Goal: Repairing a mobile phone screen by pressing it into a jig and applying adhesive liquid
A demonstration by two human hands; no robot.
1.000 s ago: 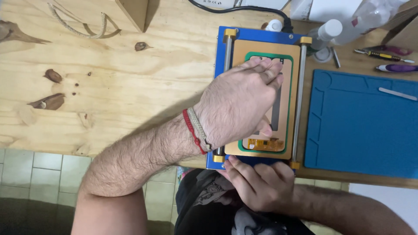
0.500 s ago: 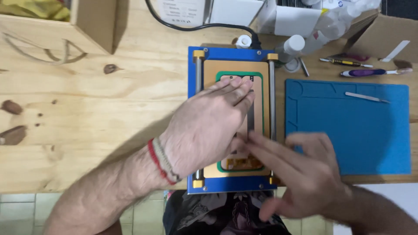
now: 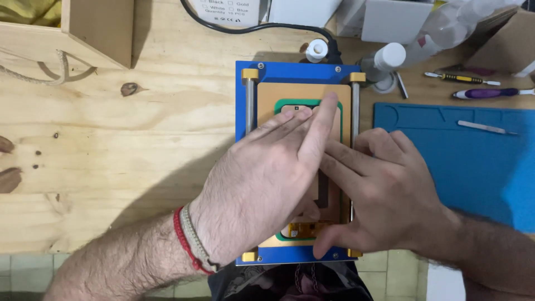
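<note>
Wood surface [image 3: 111,145] | right hand [image 3: 384,195] has joined left hand [image 3: 262,189] on blue press [image 3: 295,71] | both grips open, flat, pressing

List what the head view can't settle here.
- Middle of the green-edged part on the blue plate machine: covered by the left hand and right hand.
- What the fingertips press on: hidden beneath the hands.
- Wooden box: cut off by the top edge.
- Small tools beside the blue mat: tips too small to tell.
</note>
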